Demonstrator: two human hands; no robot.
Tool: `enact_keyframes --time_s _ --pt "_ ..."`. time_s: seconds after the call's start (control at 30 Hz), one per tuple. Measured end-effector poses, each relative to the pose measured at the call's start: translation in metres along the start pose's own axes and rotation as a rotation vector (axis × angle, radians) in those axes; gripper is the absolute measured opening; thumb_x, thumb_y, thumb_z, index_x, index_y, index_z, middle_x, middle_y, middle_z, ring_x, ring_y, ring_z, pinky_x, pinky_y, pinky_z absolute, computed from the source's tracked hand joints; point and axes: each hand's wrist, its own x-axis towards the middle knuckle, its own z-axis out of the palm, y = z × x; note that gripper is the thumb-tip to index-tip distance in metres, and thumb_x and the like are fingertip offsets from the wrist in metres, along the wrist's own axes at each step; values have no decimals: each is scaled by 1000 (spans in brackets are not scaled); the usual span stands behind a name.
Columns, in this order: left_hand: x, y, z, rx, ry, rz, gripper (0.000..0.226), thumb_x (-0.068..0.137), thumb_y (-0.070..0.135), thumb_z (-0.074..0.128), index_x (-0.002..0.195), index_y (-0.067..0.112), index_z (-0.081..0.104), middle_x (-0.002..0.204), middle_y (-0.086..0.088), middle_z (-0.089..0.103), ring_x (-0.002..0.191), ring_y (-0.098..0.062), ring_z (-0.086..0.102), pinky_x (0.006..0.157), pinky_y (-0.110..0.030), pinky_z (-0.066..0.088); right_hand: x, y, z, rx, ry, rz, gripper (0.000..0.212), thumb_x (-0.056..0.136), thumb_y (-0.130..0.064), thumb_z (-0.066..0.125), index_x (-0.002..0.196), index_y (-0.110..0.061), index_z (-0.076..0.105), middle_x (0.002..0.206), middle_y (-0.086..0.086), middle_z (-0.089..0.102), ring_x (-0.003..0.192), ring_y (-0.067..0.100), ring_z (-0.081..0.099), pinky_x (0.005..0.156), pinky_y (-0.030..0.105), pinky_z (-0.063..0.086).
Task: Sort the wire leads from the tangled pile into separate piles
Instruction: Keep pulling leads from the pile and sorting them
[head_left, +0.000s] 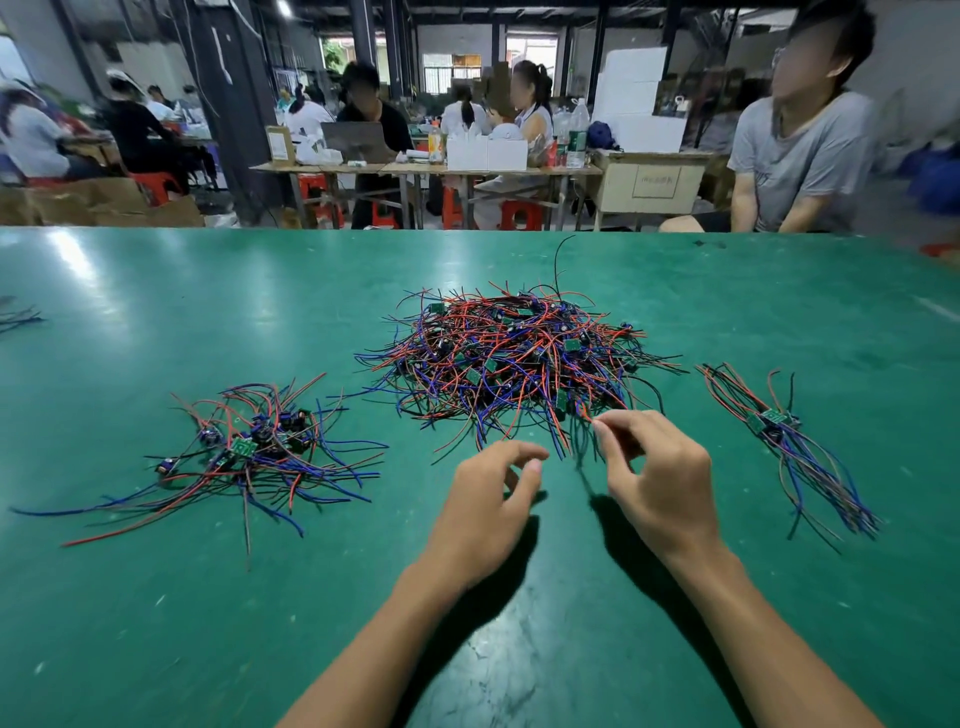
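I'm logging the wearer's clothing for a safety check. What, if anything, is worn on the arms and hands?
Nothing shows: the left hand and right hand are bare, without gloves, rings or watch. Both forearms are bare to the frame's bottom edge, with no sleeves.

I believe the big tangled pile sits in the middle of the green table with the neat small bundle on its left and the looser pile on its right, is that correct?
Not quite: the sides are swapped. The head view shows the big tangled pile mid-table, the neat small bundle on its right and the looser pile on its left.

Your tangled pile: red, blue, black leads, small green boards. Pile near your worktop's left edge: same colours. Right-edge bundle: red, blue, black. Worktop: green, scuffed pale.
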Motion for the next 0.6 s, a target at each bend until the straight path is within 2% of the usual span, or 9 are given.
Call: enact_keyframes --time_s 0.1,0.17,0.27,0.3,0.37,0.43,0.47,0.53,0.6 --pt "7 7 6 -416 -14 -326 29 107 20 44 113 5 68 89 -9 71 64 -13 63 59 -19 51 -6 -19 3 28 -11 -222 2 92 -7 71 93 -7 72 88 2 70 76 17 66 76 27 54" --pt "11 7 1 -623 -24 -504 30 106 25 46 108 3 66 86 -15 67 67 -22 61 60 -26 53 -15 -39 8 72 -90 -393 4 94 -8 69 92 -7 72 88 4 69 79 21 67 77 30 54" --pt "10 1 -13 -822 -89 -601 21 98 13 59 104 -7 64 97 -17 72 74 -23 65 60 -24 54 -28 -62 19 141 -195 -522 6 94 -11 69 93 -8 74 87 3 71 78 21 68 75 30 56" --pt "10 -2 -18 -870 -103 -607 20 96 7 61 110 -7 64 102 -18 75 76 -22 69 63 -25 57 -29 -66 19 213 -226 -465 11 96 -19 66 93 -12 74 85 -1 72 76 17 68 71 29 56" --pt "11 -6 -27 -880 -107 -587 27 95 2 60 121 -4 64 106 -19 75 75 -19 72 66 -25 59 -25 -66 12 372 -251 -163 26 101 -39 53 87 -23 68 75 -13 69 64 7 65 63 25 53" --pt "13 -6 -35 -834 -157 -494 29 96 3 59 124 -1 64 109 -17 75 70 -15 70 63 -22 57 -19 -59 8 383 -261 240 45 99 -56 44 75 -24 64 60 -10 66 50 4 59 53 27 49" --pt "13 -5 -38 -804 -212 -436 29 96 5 60 124 2 65 111 -15 75 67 -13 68 60 -21 55 -15 -54 7 404 -319 439 53 98 -62 43 76 -21 67 59 -4 68 47 7 59 50 28 47" --pt "11 -4 -45 -729 -352 -337 29 96 12 62 124 11 68 114 -13 74 65 -11 64 56 -19 50 -4 -45 6 625 -455 781 57 95 -66 43 96 -17 72 73 8 75 53 15 63 48 27 48" --pt "8 -4 -49 -683 -471 -301 28 98 17 61 125 15 69 115 -15 73 64 -12 63 55 -19 49 5 -36 3 939 -419 947 50 94 -55 47 112 -15 69 94 12 78 67 18 69 56 28 56"
